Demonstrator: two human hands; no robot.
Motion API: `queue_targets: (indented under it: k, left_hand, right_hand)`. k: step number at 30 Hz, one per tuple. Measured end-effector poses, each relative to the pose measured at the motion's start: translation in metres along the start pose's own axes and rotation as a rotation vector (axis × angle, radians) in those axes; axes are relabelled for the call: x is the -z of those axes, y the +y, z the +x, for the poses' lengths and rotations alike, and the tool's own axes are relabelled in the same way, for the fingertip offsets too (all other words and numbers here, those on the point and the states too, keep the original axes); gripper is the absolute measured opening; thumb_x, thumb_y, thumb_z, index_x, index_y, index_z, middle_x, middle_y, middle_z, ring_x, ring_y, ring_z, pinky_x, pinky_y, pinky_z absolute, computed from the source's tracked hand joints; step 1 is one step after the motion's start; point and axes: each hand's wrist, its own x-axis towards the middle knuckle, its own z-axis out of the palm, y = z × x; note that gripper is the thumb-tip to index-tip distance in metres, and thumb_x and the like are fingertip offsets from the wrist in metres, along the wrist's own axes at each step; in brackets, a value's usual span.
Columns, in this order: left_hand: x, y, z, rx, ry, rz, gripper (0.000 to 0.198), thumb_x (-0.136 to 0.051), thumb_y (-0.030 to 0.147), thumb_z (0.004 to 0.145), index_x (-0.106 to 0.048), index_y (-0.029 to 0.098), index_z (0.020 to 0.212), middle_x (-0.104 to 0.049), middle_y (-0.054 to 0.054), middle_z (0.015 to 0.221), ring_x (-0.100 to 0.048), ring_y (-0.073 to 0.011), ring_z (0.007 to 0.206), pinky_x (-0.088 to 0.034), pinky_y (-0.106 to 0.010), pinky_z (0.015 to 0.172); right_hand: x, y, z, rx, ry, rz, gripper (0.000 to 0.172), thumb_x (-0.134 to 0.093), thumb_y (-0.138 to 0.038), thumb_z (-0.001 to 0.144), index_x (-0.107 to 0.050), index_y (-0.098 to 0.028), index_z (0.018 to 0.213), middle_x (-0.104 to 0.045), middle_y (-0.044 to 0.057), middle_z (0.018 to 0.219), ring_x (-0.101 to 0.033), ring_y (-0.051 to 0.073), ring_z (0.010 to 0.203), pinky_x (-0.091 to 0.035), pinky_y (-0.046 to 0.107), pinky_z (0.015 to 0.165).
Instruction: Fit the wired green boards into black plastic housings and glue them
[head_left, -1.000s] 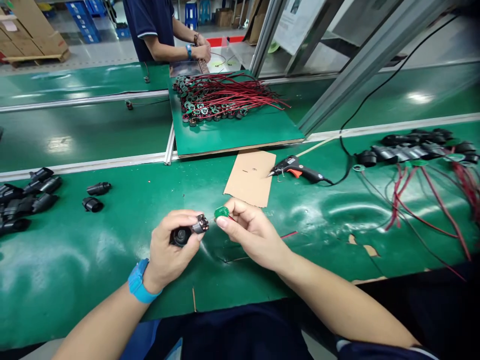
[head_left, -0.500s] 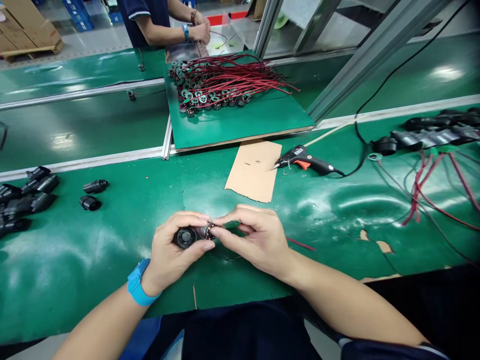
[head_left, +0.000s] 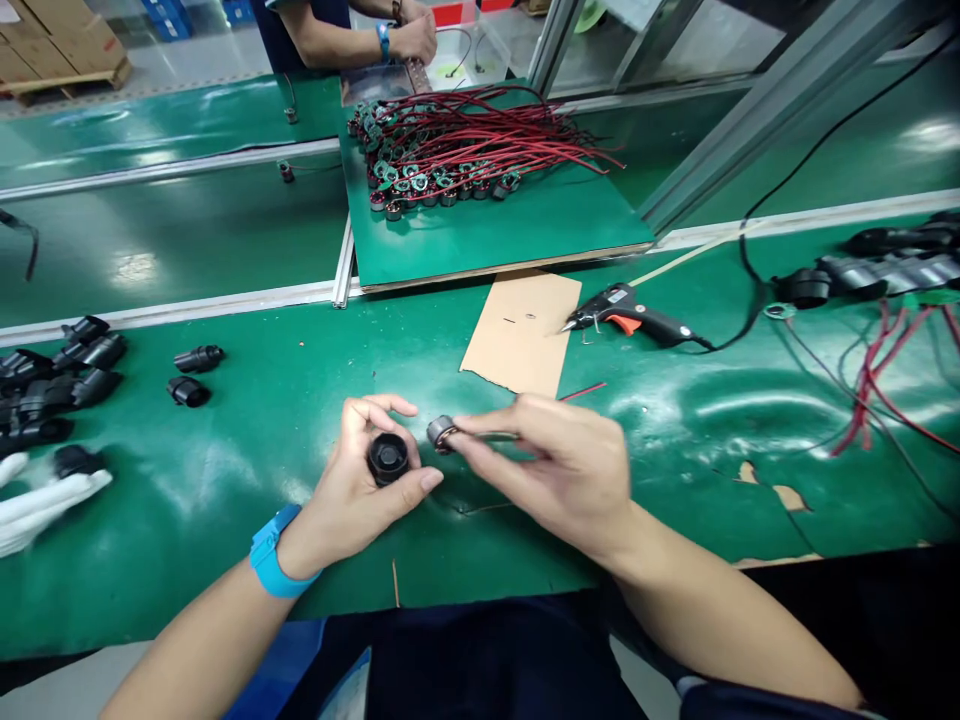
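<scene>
My left hand (head_left: 367, 480), with a blue band on its wrist, is closed around a black round plastic housing (head_left: 388, 459) whose open end faces up toward me. Just to the right, my right hand (head_left: 547, 465) pinches a small motor (head_left: 442, 434) between thumb and forefinger. The motor is a short grey cylinder with copper-coloured windings, and a small gap separates it from the housing. A red wire (head_left: 583, 391) shows beyond my right hand, and a thin dark wire lies below it on the green mat.
A glue gun (head_left: 634, 318) lies beside a cardboard piece (head_left: 521, 335). Motors with red wires (head_left: 480, 150) are heaped on a raised green board (head_left: 480, 255). Black housings (head_left: 60, 380) lie left, near another person's white-gloved hand (head_left: 45, 510). More black parts (head_left: 885, 270) lie right.
My right hand has drawn the motor away from my left hand, to the right. My left fingers have loosened, still round the housing. A white-gloved hand has appeared at the left edge.
</scene>
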Motion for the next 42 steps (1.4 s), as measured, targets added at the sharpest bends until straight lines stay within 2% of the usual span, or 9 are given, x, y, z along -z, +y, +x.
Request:
queue_targets:
  k: [4, 7, 10, 14, 19, 23, 30, 35, 42]
  left_hand:
    - [0.005, 0.003, 0.004, -0.035, -0.069, 0.151, 0.027, -0.078, 0.027, 0.087, -0.052, 0.021, 0.092, -0.060, -0.005, 0.104, -0.064, -0.0165, 0.092, -0.053, -0.032, 0.082]
    - [0.007, 0.002, 0.008, 0.055, -0.149, 0.064, 0.039, -0.089, 0.029, 0.075, -0.055, 0.020, 0.092, -0.069, -0.006, 0.107, -0.071, -0.0184, 0.088, -0.056, -0.032, 0.077]
    - [0.004, -0.001, 0.008, 0.113, -0.170, -0.035, 0.052, -0.096, 0.029, 0.065, -0.055, 0.021, 0.096, -0.074, -0.006, 0.106, -0.073, -0.0247, 0.106, -0.059, -0.034, 0.084]
    - [-0.002, -0.005, 0.005, 0.109, -0.193, 0.118, 0.044, -0.094, 0.032, 0.066, -0.067, 0.021, 0.098, -0.077, -0.004, 0.105, -0.072, -0.0236, 0.111, -0.055, -0.033, 0.093]
    - [-0.007, -0.004, 0.004, 0.068, -0.185, 0.200, 0.040, -0.093, 0.030, 0.068, -0.068, 0.021, 0.098, -0.079, 0.001, 0.097, -0.074, -0.0150, 0.088, -0.055, -0.024, 0.079]
    - [-0.007, -0.004, 0.005, 0.017, -0.215, 0.221, 0.039, -0.093, 0.031, 0.069, -0.067, 0.021, 0.097, -0.077, 0.003, 0.091, -0.071, -0.0122, 0.080, -0.054, -0.021, 0.073]
    - [0.001, -0.005, 0.009, -0.062, -0.225, 0.260, 0.038, -0.088, 0.032, 0.075, -0.071, 0.021, 0.108, -0.075, -0.006, 0.115, -0.072, -0.0195, 0.104, -0.057, -0.030, 0.091]
    - [0.002, -0.009, 0.009, -0.113, -0.195, 0.283, 0.039, -0.087, 0.031, 0.077, -0.073, 0.024, 0.112, -0.073, -0.007, 0.115, -0.071, -0.0204, 0.108, -0.057, -0.032, 0.093]
    - [0.001, -0.009, 0.010, -0.067, -0.219, 0.310, 0.034, -0.089, 0.034, 0.074, -0.072, 0.020, 0.100, -0.071, -0.006, 0.105, -0.069, -0.0189, 0.097, -0.057, -0.030, 0.085]
  right_hand:
    - [0.030, -0.009, 0.003, -0.018, -0.003, -0.160, 0.007, -0.076, -0.024, 0.091, -0.074, -0.028, 0.097, -0.077, -0.001, 0.080, -0.061, 0.013, 0.055, -0.049, 0.030, 0.054]
    - [0.050, -0.019, -0.001, 0.046, -0.127, -0.282, 0.006, -0.072, -0.021, 0.094, -0.072, -0.026, 0.098, -0.074, -0.001, 0.078, -0.065, 0.014, 0.062, -0.050, 0.029, 0.060]
    - [0.059, -0.026, -0.006, 0.028, -0.254, -0.300, 0.006, -0.068, -0.026, 0.096, -0.073, -0.024, 0.099, -0.067, -0.002, 0.070, -0.062, 0.013, 0.059, -0.044, 0.029, 0.055]
    - [0.049, -0.026, -0.003, -0.024, -0.355, -0.108, 0.006, -0.070, -0.024, 0.095, -0.073, -0.019, 0.095, -0.066, -0.001, 0.070, -0.058, 0.010, 0.057, -0.040, 0.026, 0.054]
    - [0.025, -0.014, 0.004, -0.058, -0.427, 0.019, 0.009, -0.071, -0.022, 0.092, -0.075, -0.015, 0.089, -0.060, -0.002, 0.066, -0.049, 0.008, 0.053, -0.034, 0.023, 0.049]
    - [0.015, -0.007, 0.002, -0.079, -0.425, 0.002, 0.010, -0.071, -0.021, 0.092, -0.077, -0.013, 0.090, -0.065, 0.000, 0.071, -0.051, 0.008, 0.053, -0.035, 0.023, 0.050]
    - [0.028, 0.000, 0.006, -0.130, -0.488, 0.053, 0.021, -0.071, -0.025, 0.094, -0.075, -0.016, 0.113, -0.070, 0.001, 0.082, -0.062, 0.009, 0.070, -0.044, 0.020, 0.062]
    - [0.042, 0.002, 0.011, -0.182, -0.493, 0.062, 0.013, -0.064, -0.022, 0.098, -0.076, -0.016, 0.099, -0.068, -0.001, 0.076, -0.061, 0.009, 0.066, -0.044, 0.020, 0.063]
    - [0.022, 0.006, 0.003, -0.105, -0.491, 0.119, 0.022, -0.059, -0.023, 0.102, -0.074, -0.015, 0.115, -0.073, 0.004, 0.091, -0.067, 0.012, 0.079, -0.050, 0.022, 0.071]
